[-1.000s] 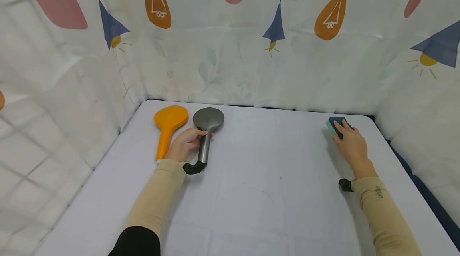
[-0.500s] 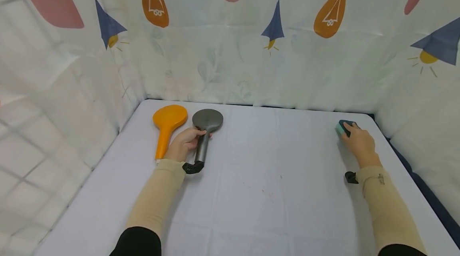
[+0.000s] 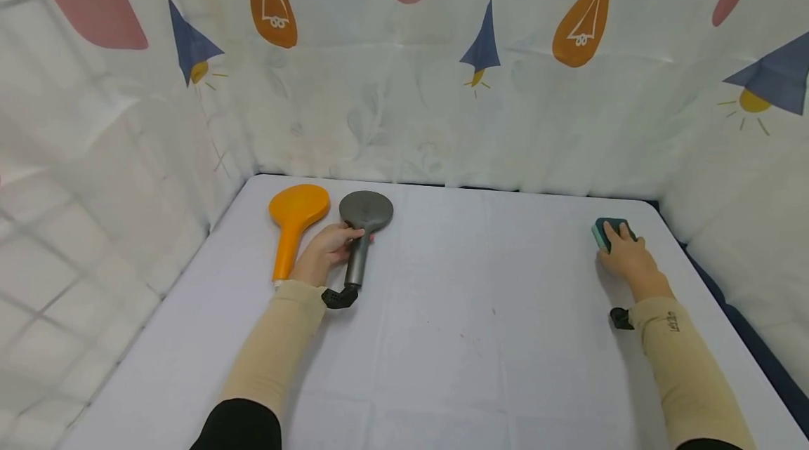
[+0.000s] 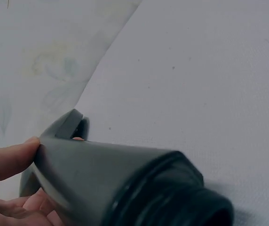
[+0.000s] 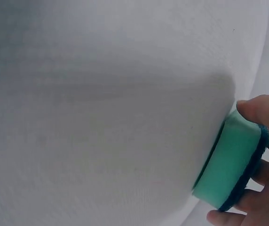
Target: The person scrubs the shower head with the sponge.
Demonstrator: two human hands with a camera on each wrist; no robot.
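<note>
My left hand [image 3: 329, 246] grips a grey handheld shower head [image 3: 366, 210] at its neck, thumb on top and fingers curled beneath. In the left wrist view the threaded end [image 4: 191, 200] of its handle points toward the camera. An orange shower head [image 3: 297, 206] lies just left of it on the white table. Over at the far right, my right hand [image 3: 628, 262] holds a sponge [image 3: 612, 225] against the tabletop. The right wrist view shows its green foam [image 5: 231, 160] and dark scouring layer, with the thumb on one end and the fingers over the dark side.
The white-covered table [image 3: 442, 309] has a few small specks near its middle. A patterned curtain [image 3: 411, 106] hangs along the back edge and both sides. Dark edging [image 3: 752, 338] shows along the table's right side.
My right hand has moved the sponge to the right, then slightly back toward me. The left hand and the grey shower head stay nearly in place.
</note>
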